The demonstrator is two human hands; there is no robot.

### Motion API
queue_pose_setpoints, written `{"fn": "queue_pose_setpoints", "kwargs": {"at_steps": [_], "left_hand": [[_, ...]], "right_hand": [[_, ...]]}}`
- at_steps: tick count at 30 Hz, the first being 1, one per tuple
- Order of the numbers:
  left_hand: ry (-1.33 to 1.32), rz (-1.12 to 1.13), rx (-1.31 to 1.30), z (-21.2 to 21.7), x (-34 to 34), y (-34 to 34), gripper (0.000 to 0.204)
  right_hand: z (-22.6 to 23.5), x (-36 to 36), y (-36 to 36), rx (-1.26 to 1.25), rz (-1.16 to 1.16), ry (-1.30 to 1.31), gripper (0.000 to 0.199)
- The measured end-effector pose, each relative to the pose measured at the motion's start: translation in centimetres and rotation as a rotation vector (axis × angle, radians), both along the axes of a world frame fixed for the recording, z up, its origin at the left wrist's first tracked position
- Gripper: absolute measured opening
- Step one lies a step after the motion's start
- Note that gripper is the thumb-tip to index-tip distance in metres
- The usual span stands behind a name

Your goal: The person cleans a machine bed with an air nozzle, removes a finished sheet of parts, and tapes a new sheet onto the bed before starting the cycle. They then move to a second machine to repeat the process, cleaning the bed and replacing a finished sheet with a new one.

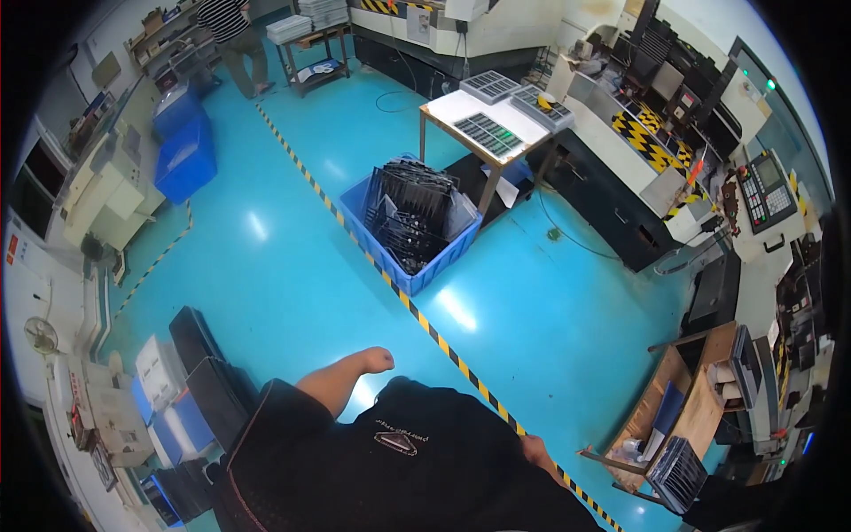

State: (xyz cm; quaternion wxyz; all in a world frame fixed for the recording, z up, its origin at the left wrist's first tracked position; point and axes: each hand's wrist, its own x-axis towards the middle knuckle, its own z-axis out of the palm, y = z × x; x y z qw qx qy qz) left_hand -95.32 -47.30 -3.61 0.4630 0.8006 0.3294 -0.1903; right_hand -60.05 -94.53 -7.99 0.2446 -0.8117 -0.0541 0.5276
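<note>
My left arm comes out of the sleeve of my black shirt (399,452) and reaches forward and inward, the bare forearm slanting up to the right across the view, so that my left hand (379,359) stands out in front of my chest over the blue floor (284,288). It is foreshortened and its fingers run together to my eye, so I cannot tell whether they are spread or closed, or whether they grip anything. My right hand (534,449) shows low at the right edge of my shirt, partly hidden by it, against the yellow-and-black floor tape (461,366); I cannot tell how its fingers stand either. The blue crate (436,271) sits on the floor ahead of me, well apart from both hands: forward and a little right of my left hand, forward and left of my right. It is heaped with black slotted pieces (412,199), some rising above the rim, and its lower left corner lies against the tape. Just behind it to the right stands the white-topped surface (452,108), bearing grey slotted trays (489,135). A wooden cart (716,359) stands off to the right of my right hand.
</note>
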Motion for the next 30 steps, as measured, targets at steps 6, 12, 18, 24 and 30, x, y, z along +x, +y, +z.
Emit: {"fn": "queue_pose_setpoints", "kwargs": {"at_steps": [6, 12, 18, 24, 30], "left_hand": [[-0.026, 0.203, -0.016, -3.5, -10.1, 2.5, 0.034], [0.724, -0.222, -0.3, -8.3, -23.0, 1.0, 0.058], [0.431, -0.185, -0.193, -8.0, -21.1, 4.5, 0.041], [0.057, 0.252, -0.178, -3.5, -11.4, 8.8, 0.036], [-0.108, 0.443, -0.226, -1.9, -10.1, 8.3, 0.038]], "right_hand": [[5.2, -5.3, 11.6, 0.044, -0.016, 0.001, 0.022], [3.2, -12.2, 13.3, 0.162, 0.041, -0.051, 0.027], [4.0, -14.8, 8.6, -0.12, 0.022, -0.049, 0.019], [4.7, -14.2, 6.4, -0.175, 0.18, -0.131, 0.018], [3.7, -13.8, 10.3, -0.133, 0.093, -0.079, 0.026]]}}
